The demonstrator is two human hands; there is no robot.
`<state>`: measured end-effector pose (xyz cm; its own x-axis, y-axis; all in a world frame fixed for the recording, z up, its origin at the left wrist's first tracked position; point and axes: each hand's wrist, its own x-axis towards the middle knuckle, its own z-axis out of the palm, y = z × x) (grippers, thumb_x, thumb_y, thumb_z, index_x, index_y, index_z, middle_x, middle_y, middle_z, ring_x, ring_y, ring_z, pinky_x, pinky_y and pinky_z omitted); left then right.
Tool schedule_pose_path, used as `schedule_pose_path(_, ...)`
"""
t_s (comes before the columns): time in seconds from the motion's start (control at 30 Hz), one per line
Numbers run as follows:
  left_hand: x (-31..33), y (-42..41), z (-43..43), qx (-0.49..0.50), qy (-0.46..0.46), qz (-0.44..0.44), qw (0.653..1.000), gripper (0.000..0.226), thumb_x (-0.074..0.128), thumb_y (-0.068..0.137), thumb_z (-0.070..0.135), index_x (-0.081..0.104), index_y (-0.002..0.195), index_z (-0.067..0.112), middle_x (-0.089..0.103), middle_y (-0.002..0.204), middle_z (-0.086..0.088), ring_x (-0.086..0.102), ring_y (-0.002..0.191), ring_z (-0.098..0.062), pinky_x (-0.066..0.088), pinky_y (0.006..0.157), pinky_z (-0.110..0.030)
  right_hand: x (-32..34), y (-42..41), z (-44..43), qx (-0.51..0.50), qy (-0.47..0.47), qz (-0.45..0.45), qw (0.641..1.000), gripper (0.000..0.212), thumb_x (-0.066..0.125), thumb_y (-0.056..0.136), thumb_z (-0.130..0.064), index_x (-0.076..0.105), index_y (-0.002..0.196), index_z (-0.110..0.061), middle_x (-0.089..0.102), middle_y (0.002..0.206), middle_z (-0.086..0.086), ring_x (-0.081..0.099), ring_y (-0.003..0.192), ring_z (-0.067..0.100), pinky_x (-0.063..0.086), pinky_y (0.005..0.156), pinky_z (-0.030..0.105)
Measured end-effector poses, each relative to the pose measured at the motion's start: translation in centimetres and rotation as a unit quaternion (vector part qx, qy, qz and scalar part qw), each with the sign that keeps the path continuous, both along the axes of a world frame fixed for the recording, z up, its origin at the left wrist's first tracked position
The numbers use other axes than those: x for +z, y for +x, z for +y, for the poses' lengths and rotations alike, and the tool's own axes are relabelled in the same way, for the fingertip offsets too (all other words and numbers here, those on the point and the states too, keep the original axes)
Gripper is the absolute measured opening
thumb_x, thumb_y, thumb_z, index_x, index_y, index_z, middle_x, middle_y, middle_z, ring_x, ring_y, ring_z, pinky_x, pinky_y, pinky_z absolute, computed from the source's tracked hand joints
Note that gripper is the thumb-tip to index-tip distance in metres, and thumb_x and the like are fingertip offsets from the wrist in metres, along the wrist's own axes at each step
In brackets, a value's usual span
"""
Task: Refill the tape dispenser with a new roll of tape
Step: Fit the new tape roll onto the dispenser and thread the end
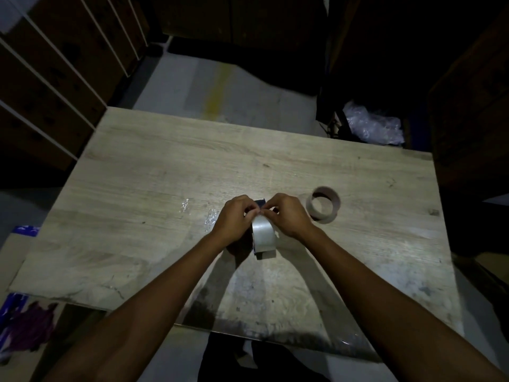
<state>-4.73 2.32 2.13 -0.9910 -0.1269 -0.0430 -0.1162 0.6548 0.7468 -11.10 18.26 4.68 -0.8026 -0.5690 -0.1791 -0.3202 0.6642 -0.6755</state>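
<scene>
A roll of clear tape [263,237] stands on edge in the middle of the wooden table [165,172], seated in a dark tape dispenser [259,202] whose front end shows just beyond my fingers. My left hand [237,219] grips the left side of the roll and dispenser. My right hand [289,216] pinches the tape at the top of the roll, fingertips meeting those of the left. Most of the dispenser is hidden by both hands. An empty brown cardboard core [323,204] lies on the table to the right.
Two crumpled bits of clear tape [185,206] lie stuck to the table left of my hands. Shelving with boxes [55,78] stands at the left. A plastic bag [371,125] sits beyond the table's far right corner. Purple and blue packaging [24,326] lies at lower left.
</scene>
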Motion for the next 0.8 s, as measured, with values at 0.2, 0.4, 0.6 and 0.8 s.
schedule_pose_path(0.2, -0.2, 0.6, -0.7, 0.016, 0.066, -0.029, 0.997, 0.009, 0.072, 0.085, 0.015, 0.077, 0.091, 0.011, 0.071, 0.092, 0.000, 0.065, 0.084, -0.009, 0.049, 0.074, -0.015, -0.2, -0.4, -0.4, 0.019, 0.041, 0.008, 0.999, 0.014, 0.063, 0.091, -0.022, 0.075, 0.092, -0.014, 0.067, 0.096, 0.006, 0.061, 0.085, 0.019, 0.048, 0.076, 0.035)
schedule_pose_path(0.4, -0.1, -0.2, -1.0, -0.004, 0.052, -0.055, 0.997, 0.006, 0.069, 0.088, 0.014, 0.074, 0.086, 0.012, 0.069, 0.088, 0.002, 0.064, 0.083, -0.012, 0.051, 0.077, -0.027, -0.2, -0.5, -0.6, 0.018, 0.051, -0.002, 0.999, 0.013, 0.062, 0.092, -0.021, 0.073, 0.093, -0.014, 0.066, 0.096, 0.004, 0.060, 0.084, 0.018, 0.050, 0.077, 0.036)
schedule_pose_path(0.6, 0.1, -1.1, -1.3, -0.033, 0.040, -0.086, 0.995, 0.008, 0.065, 0.091, 0.015, 0.070, 0.085, 0.013, 0.065, 0.087, 0.002, 0.060, 0.081, -0.014, 0.044, 0.071, -0.025, 0.2, -1.3, -0.7, 0.056, 0.051, -0.026, 0.997, 0.021, 0.064, 0.092, -0.027, 0.076, 0.098, -0.012, 0.066, 0.096, 0.005, 0.059, 0.081, 0.016, 0.049, 0.076, 0.035)
schedule_pose_path(0.8, 0.4, -2.0, -2.1, -0.012, 0.118, -0.164, 0.979, 0.010, 0.070, 0.088, 0.016, 0.074, 0.079, 0.013, 0.067, 0.075, 0.005, 0.059, 0.065, -0.006, 0.042, 0.063, -0.023, 0.0, -1.6, -1.4, 0.058, 0.079, -0.013, 0.995, 0.018, 0.066, 0.088, -0.026, 0.077, 0.093, -0.013, 0.070, 0.093, 0.005, 0.063, 0.082, 0.020, 0.048, 0.074, 0.035)
